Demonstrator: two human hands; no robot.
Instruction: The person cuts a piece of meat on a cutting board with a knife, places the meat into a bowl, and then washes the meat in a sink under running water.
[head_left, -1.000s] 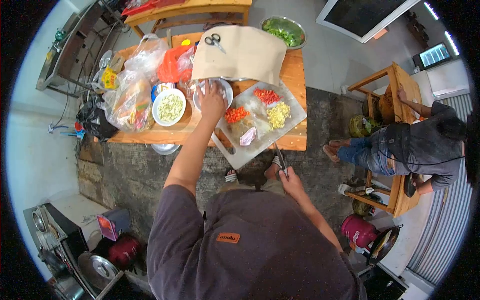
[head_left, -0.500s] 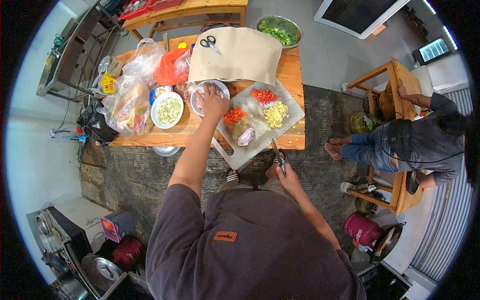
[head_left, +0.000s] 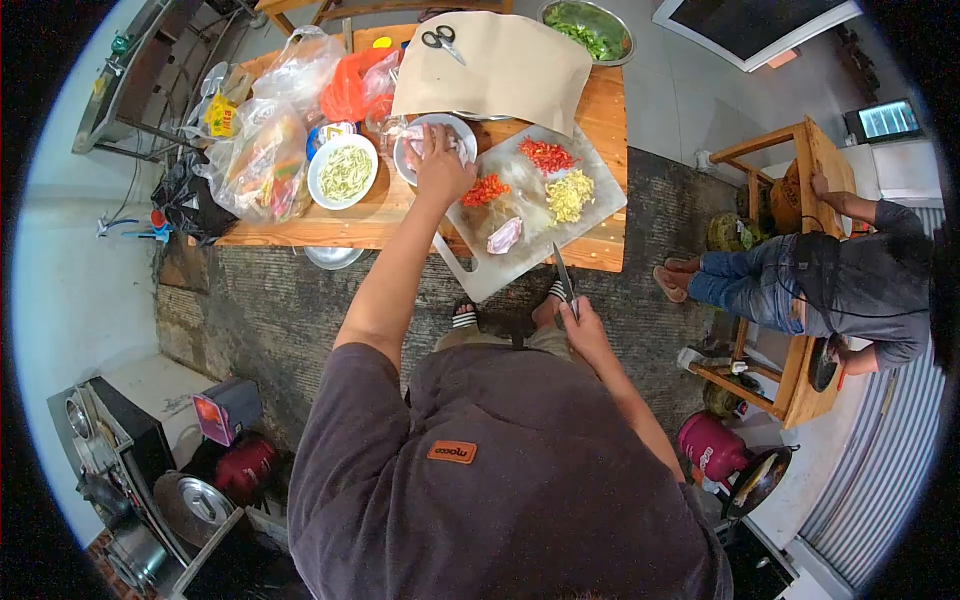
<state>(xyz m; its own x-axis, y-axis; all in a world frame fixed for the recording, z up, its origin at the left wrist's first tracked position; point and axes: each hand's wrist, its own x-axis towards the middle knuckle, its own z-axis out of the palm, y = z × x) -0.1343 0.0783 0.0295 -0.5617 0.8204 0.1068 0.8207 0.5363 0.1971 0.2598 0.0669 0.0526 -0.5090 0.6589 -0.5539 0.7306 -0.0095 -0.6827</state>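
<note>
My left hand (head_left: 439, 168) reaches into a white bowl (head_left: 412, 139) of pale pink pieces on the wooden table (head_left: 300, 229); whether its fingers grip anything is hidden. My right hand (head_left: 586, 329) hangs below the table's near edge, closed on the handle of a knife (head_left: 562, 274) whose blade points up toward the table. A white cutting board (head_left: 485, 276) lies between the hands. On it are chopped red chili (head_left: 484, 189), more red pieces (head_left: 547, 155), yellow shreds (head_left: 569, 195) and a halved shallot (head_left: 505, 236).
A bowl of pale shreds (head_left: 345, 170), plastic bags (head_left: 270, 160), brown paper (head_left: 500, 65) with scissors (head_left: 441, 40) and a steel bowl of greens (head_left: 590, 28) crowd the table. Another person (head_left: 840, 285) sits at the right by a wooden bench. A red gas cylinder (head_left: 712, 448) stands behind me.
My left hand stays at the white bowl. My right hand with the knife has shifted only slightly. The view has moved a little, so the table sits higher in the picture.
</note>
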